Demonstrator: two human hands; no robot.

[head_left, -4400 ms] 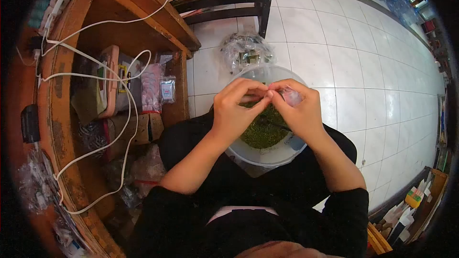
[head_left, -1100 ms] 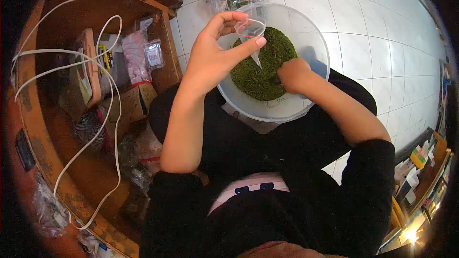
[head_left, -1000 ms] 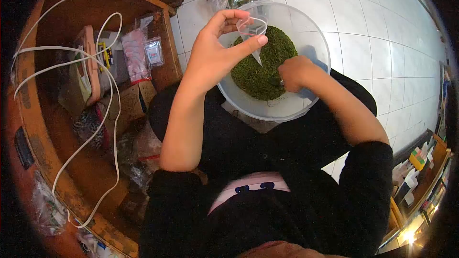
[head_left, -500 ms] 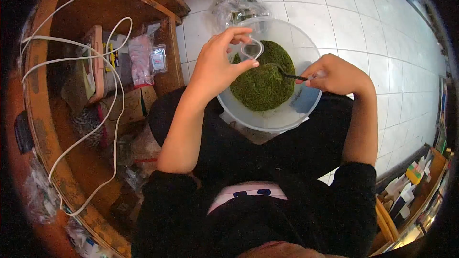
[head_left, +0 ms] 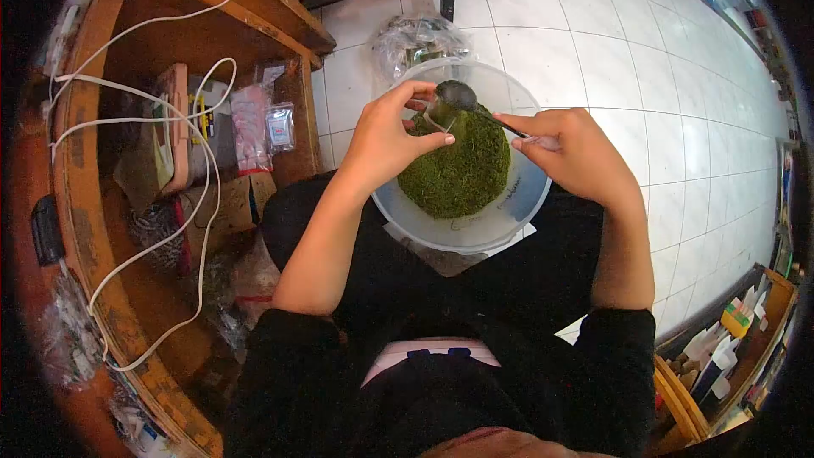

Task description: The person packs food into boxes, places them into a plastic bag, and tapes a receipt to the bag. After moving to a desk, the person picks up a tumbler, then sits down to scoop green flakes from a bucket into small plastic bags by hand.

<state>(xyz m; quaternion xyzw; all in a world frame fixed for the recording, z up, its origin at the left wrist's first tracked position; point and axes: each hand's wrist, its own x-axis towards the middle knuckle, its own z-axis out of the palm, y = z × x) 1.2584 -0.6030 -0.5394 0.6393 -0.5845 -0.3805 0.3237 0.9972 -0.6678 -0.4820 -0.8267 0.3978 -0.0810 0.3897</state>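
A translucent round tub point(head_left: 509, 212) holds a heap of dark green, finely chopped leafy material point(head_left: 462, 174). Over the tub's left side, my left hand point(head_left: 394, 131) is closed round the rim of a small clear cup point(head_left: 443, 114), thumb on the near side. My right hand point(head_left: 572, 148), at the tub's right side, grips the handle of a black spoon point(head_left: 456, 96). The spoon's bowl is at the cup's mouth; whether it touches the cup is unclear.
A clear plastic bag point(head_left: 415, 38) lies on the tiled floor point(head_left: 602, 59) behind the tub. On the left stands a wooden shelf point(head_left: 292, 110) with packets and a looped white cable point(head_left: 202, 237). A wooden box point(head_left: 750, 356) with papers is at the lower right.
The spoon has risen from the green heap to the cup, and my right hand has shifted left. In view, the tub sits slightly lower and further left.
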